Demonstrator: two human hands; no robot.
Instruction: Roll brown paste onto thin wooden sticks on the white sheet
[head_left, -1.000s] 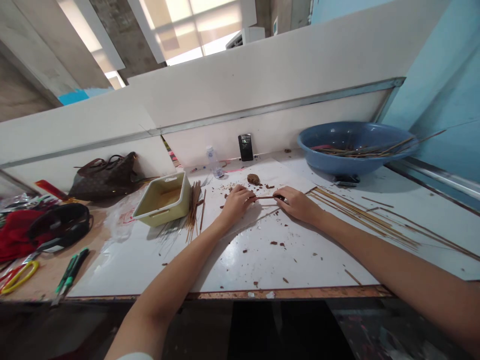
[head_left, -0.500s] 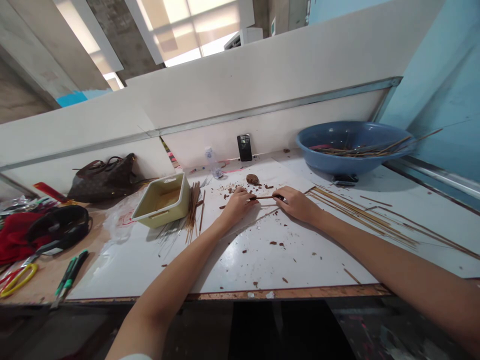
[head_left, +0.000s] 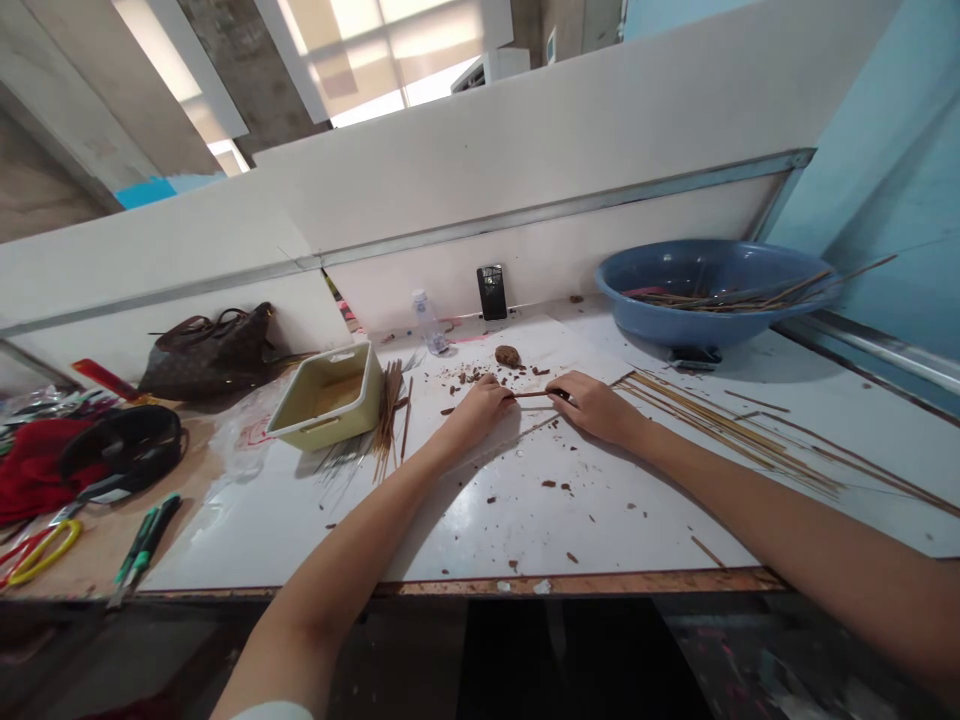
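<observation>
A thin brown stick (head_left: 532,394) stretches level between my two hands, just above the white board (head_left: 465,530). My left hand (head_left: 484,405) is closed on its left end. The fingers of my right hand (head_left: 589,405) are closed on its right end, and something small and dark shows at their tips. Behind my hands lies a brown lump (head_left: 508,356) with crumbs scattered about it. Long tan sticks (head_left: 712,420) lie to the right of my right hand. A bundle of brown-coated sticks (head_left: 388,415) is left of my left hand.
A yellow-green tub (head_left: 330,432) stands at the left, with a handbag (head_left: 210,352) behind it. Cutters with green handles (head_left: 146,540) and yellow-handled scissors (head_left: 49,553) lie far left. A blue basin (head_left: 675,325) holding sticks, a phone (head_left: 492,292) and a bottle (head_left: 427,322) stand at the back.
My left hand has shifted very slightly along the stick, and the whole view has drifted a little. Both hands keep their hold on the stick.
</observation>
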